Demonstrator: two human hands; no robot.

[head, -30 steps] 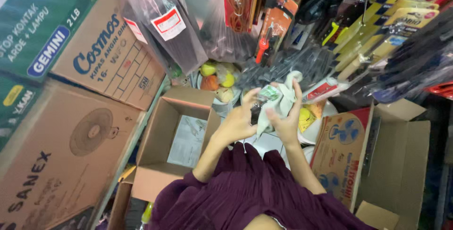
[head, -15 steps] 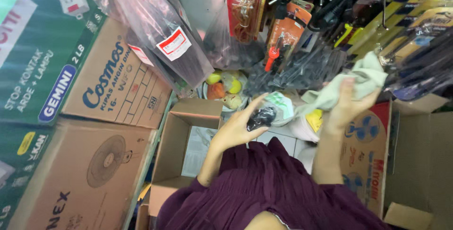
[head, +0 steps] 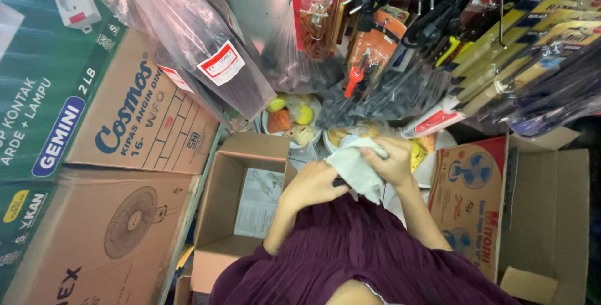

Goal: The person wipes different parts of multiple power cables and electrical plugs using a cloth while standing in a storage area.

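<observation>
A: What takes up the most room, seen from above?

B: Stacked cardboard cartons (head: 134,123) fill the left side, brown ones with a fan drawn on them and green ones above. A clear plastic bag of long dark items (head: 188,42) leans across the top carton.

A: And on the right?

B: A tall fan carton (head: 472,198) in orange and blue stands beside another brown box (head: 548,217) with its flaps up. Above them hang racks of packaged tools and cables (head: 476,36) in yellow, black and orange.

A: What is in the middle?

B: An open cardboard box (head: 241,208) sits just left of the person, with a printed paper sheet (head: 260,201) lying flat on its bottom. The person's purple garment (head: 350,255) fills the lower centre.

A: What are the hands doing?

B: Both meet in front of the body, just right of the open box. The right hand (head: 391,161) is closed over the top of a pale crumpled cloth (head: 357,170), fingers curled round it. The left hand (head: 313,183) presses against the cloth's lower left side, fingers bent, with something small and dark between hand and cloth; I cannot tell what it is.

A: Anything smaller nearby?

B: Just beyond the hands, bowls of small yellow and orange round objects (head: 291,117) sit on the floor.
</observation>
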